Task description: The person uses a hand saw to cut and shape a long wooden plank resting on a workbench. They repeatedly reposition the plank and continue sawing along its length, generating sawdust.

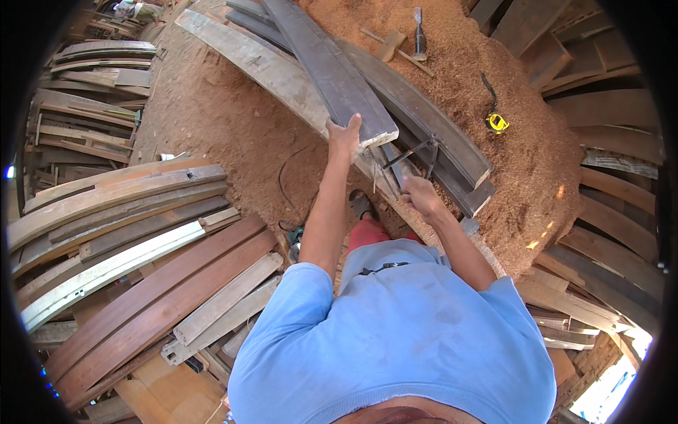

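Grey-brown plank point(332, 71) — its near end lay gripped under the left hand point(344, 136); the right hand point(418, 192) was closed round a handsaw point(412, 157) — sawdust point(494, 63) beyond.

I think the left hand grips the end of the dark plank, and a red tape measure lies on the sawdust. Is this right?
Not quite. The head view shows the tape measure is yellow, not red. The left hand does grip the dark plank end, on the sawdust.

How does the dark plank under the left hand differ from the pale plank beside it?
The dark plank is grey-brown and lies on top, its cut end under the left hand. The pale plank is whitish, weathered, lower, and touched by no hand. Both are long, curved and rest over sawdust.
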The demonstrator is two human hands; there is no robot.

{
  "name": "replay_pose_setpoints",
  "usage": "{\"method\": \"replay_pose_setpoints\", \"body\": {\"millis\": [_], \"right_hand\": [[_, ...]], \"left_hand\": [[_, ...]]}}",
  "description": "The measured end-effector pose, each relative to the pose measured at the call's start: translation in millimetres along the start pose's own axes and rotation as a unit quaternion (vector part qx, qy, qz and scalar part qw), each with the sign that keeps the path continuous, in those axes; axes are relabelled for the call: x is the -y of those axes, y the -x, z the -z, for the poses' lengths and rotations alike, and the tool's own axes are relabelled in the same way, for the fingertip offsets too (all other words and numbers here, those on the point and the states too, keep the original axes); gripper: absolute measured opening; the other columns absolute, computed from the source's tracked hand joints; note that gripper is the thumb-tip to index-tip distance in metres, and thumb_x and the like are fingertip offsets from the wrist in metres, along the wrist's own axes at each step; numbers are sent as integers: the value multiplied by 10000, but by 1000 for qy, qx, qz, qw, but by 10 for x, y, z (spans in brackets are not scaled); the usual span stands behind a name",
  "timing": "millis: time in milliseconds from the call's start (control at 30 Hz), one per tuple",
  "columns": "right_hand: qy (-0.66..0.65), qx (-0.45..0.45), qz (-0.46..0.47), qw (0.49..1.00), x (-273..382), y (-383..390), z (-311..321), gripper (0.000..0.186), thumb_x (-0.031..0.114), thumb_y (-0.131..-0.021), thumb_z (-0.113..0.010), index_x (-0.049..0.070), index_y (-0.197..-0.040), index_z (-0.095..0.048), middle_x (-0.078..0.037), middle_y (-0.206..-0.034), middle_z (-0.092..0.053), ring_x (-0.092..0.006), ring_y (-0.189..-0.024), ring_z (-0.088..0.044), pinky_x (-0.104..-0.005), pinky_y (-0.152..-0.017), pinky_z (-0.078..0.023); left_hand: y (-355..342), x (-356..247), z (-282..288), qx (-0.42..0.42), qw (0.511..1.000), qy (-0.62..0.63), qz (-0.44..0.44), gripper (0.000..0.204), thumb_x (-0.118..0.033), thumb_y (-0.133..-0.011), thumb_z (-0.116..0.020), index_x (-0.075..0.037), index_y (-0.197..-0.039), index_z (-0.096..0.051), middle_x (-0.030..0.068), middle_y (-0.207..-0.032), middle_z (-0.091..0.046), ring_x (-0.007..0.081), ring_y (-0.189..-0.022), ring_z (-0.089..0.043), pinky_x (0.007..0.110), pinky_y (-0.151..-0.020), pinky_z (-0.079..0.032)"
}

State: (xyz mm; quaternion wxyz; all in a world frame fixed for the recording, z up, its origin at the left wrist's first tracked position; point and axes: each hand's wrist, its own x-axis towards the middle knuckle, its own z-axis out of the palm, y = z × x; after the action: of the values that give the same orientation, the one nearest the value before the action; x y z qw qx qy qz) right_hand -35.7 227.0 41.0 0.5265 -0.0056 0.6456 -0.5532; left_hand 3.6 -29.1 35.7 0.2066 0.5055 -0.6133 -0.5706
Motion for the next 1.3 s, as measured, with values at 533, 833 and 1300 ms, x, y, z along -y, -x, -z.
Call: {"method": "replay_pose_setpoints", "body": {"millis": [533,833,1300], "right_hand": [[223,-262,215,914,-702,-734,171,276,258,-1005,-603,-18,-1002,-591,-129,-796,-673,-321,-740,-659,-439,-686,-509],[169,-57,245,953,213,767,287,254,219,-1039,-547,15,-895,-593,-5,-721,-506,-107,-684,-455,-320,-623,-412],[363,96,324,868,123,1173,817,121,95,-919,-604,5,-995,-578,-27,-852,-507,-133,-765,-481,-318,-677,-446]], "left_hand": [[1073,1246,65,163,986,-20,21,564,-294,-1001,-588,16,-1438,-414,288,-1380,-539,431,-1165,-588,465,-1020,-466],[1854,1024,-251,136,921,-215,-295,690,-201,-883,-705,46,-1444,-387,333,-1368,-503,493,-1298,-473,516,-1100,-390],[2319,746,-760,296,913,266,94,148,-86,-1011,-558,-8,-1135,-538,116,-1034,-650,215,-799,-687,310,-654,-592]]}}
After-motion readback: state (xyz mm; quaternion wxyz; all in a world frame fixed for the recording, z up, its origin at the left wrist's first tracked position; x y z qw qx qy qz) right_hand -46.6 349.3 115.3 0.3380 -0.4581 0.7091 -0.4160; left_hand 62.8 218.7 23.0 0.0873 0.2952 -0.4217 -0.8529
